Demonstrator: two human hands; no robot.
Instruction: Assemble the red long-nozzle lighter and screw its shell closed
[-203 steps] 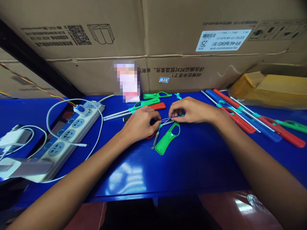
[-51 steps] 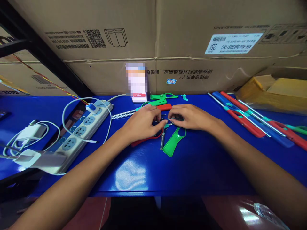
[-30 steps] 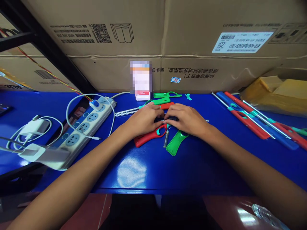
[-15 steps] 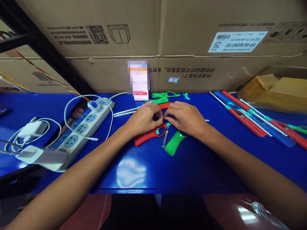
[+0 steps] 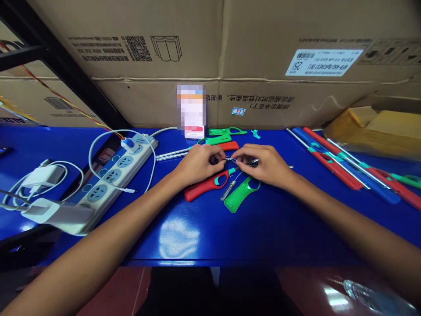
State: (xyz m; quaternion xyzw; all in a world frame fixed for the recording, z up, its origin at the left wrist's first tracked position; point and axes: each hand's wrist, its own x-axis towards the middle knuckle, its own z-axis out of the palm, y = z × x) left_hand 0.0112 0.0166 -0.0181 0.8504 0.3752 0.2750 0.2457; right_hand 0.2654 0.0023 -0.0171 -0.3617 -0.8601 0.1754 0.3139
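My left hand [image 5: 197,163] and my right hand [image 5: 261,163] meet over the middle of the blue table [image 5: 204,232], pinching a thin wire [image 5: 230,159] and small metal part between their fingertips. Just below the fingers lie a red lighter shell [image 5: 205,186] and a green lighter shell [image 5: 241,195], with a small metal tube [image 5: 228,191] between them. What exactly each fingertip grips is partly hidden.
A white power strip [image 5: 113,173] with cables and a white charger [image 5: 41,175] lie at the left. Long red, blue and green lighters [image 5: 342,162] lie at the right. More green and red shells [image 5: 220,136] sit behind the hands. Cardboard boxes [image 5: 210,57] wall the back.
My hands have drawn slightly apart, showing the wire stretched between them. The red shell came into view beneath my left hand over the last seconds. The green shell shifted a little.
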